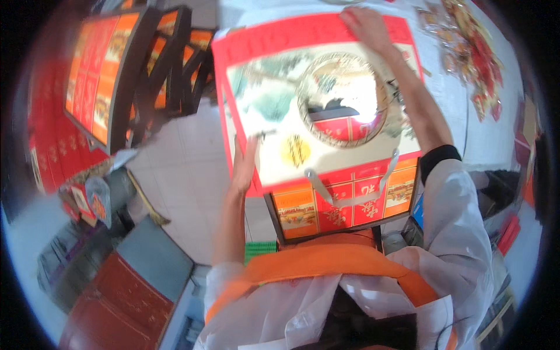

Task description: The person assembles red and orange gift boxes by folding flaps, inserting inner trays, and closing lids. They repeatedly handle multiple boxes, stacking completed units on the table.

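Observation:
A large gift box with a red border and a cream, landscape-painted face tilts in front of me. Its face has a round clear window with a rope-like rim, reflecting light. A pale ribbon handle hangs from the near edge. My left hand grips the left side, thumb on the face and the other fingers largely hidden. Over the far edge, near the right corner, my right hand is closed, its fingertips blurred. Close to my body, partly under the gift box, is a dark-edged orange and red box.
More dark-edged boxes stack at the left. Shiny wrapped packets lie on the white table at the right. A reddish-brown cabinet top is at lower left, beside the tiled floor. A green slatted item sits below my left forearm.

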A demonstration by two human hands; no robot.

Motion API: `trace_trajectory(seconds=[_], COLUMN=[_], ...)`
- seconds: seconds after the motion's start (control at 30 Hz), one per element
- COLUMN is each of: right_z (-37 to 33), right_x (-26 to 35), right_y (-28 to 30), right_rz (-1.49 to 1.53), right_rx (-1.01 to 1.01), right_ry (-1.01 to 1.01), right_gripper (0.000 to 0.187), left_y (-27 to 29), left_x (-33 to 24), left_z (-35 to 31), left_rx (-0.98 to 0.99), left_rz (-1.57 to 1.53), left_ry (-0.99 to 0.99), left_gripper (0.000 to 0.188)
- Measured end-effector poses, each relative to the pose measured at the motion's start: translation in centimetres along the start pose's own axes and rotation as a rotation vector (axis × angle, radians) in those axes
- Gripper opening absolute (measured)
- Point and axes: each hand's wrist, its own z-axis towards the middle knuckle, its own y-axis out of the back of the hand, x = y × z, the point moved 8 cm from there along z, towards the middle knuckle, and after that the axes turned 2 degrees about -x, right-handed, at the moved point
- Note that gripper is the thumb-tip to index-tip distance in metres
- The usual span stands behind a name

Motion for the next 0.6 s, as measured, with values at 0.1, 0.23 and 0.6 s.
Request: trace_trajectory(seconds=[0.1,0.23,0.6], right_z=[-3.2,-10.7,-17.5], right_x=[2.6,5.9,6.0], right_y=[0.3,2.0,9.4], right_rz=[0.017,-0.027,0.078], right_rx=[0.03,0.145,-0.107], right_ry=[-0.086,-0.226,-0.122], right_gripper=[0.036,0.032,0.036], left_y=[-0.8,-0.5,-0.7], left_x=[3.5,8.7,7.8], left_z=[-3.5,-9.1,-12.2], left_rx=[0.018,0.066,0.062], left_rz=[-0.153,0.013,-0.154], left_ry=[0.025,0.067,-0.11], left_gripper=[0.074,0.062,0.057])
